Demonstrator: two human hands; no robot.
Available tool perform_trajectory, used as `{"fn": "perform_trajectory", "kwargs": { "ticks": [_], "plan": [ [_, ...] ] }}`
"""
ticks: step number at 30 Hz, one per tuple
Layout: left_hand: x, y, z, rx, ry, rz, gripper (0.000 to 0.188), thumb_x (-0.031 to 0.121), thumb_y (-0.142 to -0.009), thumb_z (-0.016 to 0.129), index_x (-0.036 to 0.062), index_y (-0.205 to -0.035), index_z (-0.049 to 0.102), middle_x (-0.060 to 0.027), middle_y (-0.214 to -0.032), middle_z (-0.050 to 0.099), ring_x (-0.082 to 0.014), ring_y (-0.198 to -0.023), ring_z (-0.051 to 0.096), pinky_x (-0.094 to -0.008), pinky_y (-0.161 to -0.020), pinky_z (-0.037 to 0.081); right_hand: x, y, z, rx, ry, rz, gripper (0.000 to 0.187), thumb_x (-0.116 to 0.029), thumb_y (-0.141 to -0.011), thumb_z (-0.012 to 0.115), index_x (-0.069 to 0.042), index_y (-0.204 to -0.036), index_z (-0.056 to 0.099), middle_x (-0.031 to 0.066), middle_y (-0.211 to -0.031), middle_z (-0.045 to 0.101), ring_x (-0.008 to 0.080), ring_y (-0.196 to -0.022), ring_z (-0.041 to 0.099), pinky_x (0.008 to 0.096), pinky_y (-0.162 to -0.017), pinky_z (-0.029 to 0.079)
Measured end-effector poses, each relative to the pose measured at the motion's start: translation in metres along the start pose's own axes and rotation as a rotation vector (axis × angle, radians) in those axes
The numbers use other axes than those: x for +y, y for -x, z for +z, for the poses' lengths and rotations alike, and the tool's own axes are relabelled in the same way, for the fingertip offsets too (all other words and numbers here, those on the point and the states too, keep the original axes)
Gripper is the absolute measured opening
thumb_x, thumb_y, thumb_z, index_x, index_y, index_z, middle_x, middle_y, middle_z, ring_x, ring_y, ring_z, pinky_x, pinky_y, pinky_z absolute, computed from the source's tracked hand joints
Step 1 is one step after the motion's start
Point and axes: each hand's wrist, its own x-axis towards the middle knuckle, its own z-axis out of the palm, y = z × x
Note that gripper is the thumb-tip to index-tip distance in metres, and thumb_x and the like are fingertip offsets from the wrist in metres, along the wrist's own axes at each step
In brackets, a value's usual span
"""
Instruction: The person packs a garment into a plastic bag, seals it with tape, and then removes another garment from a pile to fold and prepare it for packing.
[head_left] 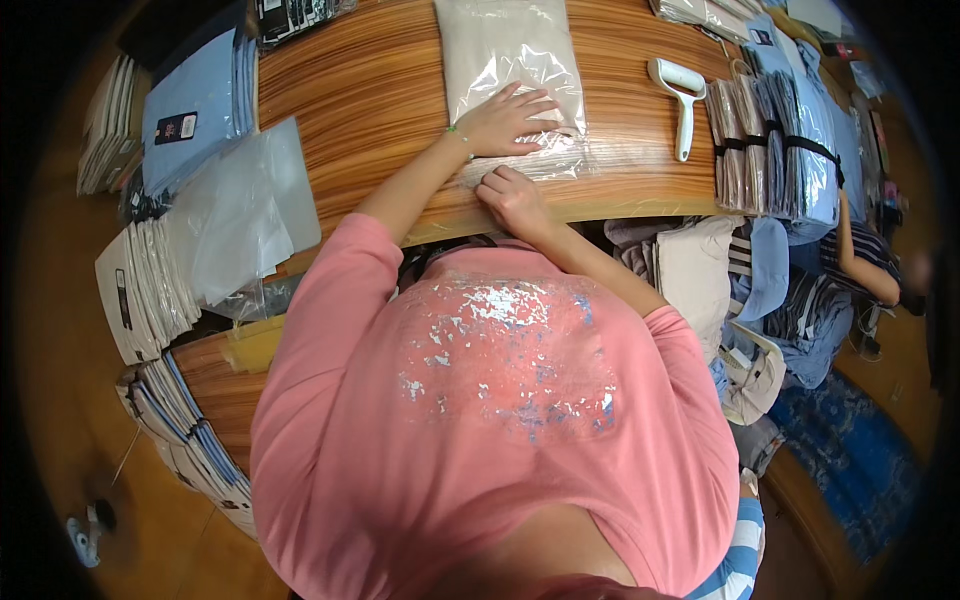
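Observation:
In front of me on the wooden table lies a folded beige garment point(510, 45) inside a clear plastic bag point(562, 158). My left hand point(508, 122) rests flat on the lower part of the bag, its fingers spread toward the right. Closer to the table's front edge, my right hand point(513, 200) is closed beside the near end of the bag. Its fingers are curled together, and whatever they may pinch is hidden. A white lint roller point(682, 105) lies on the table to the right of the bag.
Bagged garments point(815, 165) are stacked upright at the right table edge, with loose clothes point(695, 270) below. Another person's arm point(865, 255) shows at far right. Blue folded shirts point(195, 100), clear plastic bags point(240, 215) and bagged beige garments point(145, 290) stand at left.

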Motion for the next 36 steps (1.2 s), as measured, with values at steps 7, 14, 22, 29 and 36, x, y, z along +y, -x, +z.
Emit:
{"fn": "perform_trajectory", "kwargs": {
  "ticks": [7, 14, 22, 29, 36],
  "plan": [
    [0.001, -0.002, 0.001, 0.065, 0.007, 0.017, 0.048, 0.046, -0.086, 0.050, 0.0277, -0.130, 0.046, -0.0022, -0.142, 0.034, -0.0224, -0.133, 0.027, -0.0502, -0.109, 0.018, -0.007, 0.007, -0.011, -0.092, 0.047, -0.030, 0.012, -0.010, -0.066, 0.055, -0.005, -0.077, 0.055, 0.0064, -0.079, 0.050, 0.0231, -0.080, 0.051, 0.0332, -0.068, 0.046],
    [0.001, 0.000, -0.001, 0.047, -0.006, 0.012, 0.048, 0.046, -0.086, 0.049, 0.0263, -0.129, 0.047, -0.0030, -0.141, 0.035, -0.0221, -0.133, 0.028, -0.0499, -0.109, 0.019, -0.009, 0.032, -0.028, -0.194, 0.090, -0.337, 0.019, -0.013, -0.067, 0.063, -0.008, -0.084, 0.058, 0.0051, -0.087, 0.051, 0.0232, -0.087, 0.049, 0.0353, -0.079, 0.040],
    [0.003, -0.001, -0.003, 0.046, 0.003, 0.016, 0.049, 0.044, -0.085, 0.052, 0.0270, -0.131, 0.045, -0.0030, -0.142, 0.034, -0.0227, -0.133, 0.028, -0.0509, -0.109, 0.018, 0.039, 0.026, -0.034, -0.153, -0.009, 0.130, 0.019, -0.016, -0.074, 0.066, -0.006, -0.090, 0.060, 0.0081, -0.088, 0.055, 0.0268, -0.090, 0.053, 0.0368, -0.079, 0.043],
    [0.000, 0.000, 0.004, 0.078, 0.001, 0.022, 0.048, 0.045, -0.085, 0.051, 0.0262, -0.129, 0.046, -0.0035, -0.141, 0.036, -0.0234, -0.133, 0.029, -0.0513, -0.108, 0.020, 0.041, 0.032, -0.034, -0.077, -0.064, 0.088, 0.017, -0.011, -0.073, 0.066, -0.005, -0.087, 0.061, 0.0082, -0.085, 0.056, 0.0260, -0.085, 0.054, 0.0358, -0.075, 0.045],
    [0.003, -0.003, -0.002, 0.022, -0.003, -0.006, 0.051, 0.046, -0.084, 0.054, 0.0287, -0.131, 0.046, -0.0013, -0.142, 0.034, -0.0218, -0.133, 0.028, -0.0495, -0.110, 0.018, 0.044, 0.039, -0.037, -0.010, 0.051, 0.086, 0.016, -0.005, -0.067, 0.062, -0.004, -0.083, 0.060, 0.0065, -0.077, 0.054, 0.0242, -0.076, 0.054, 0.0341, -0.066, 0.047]
  ]
}}
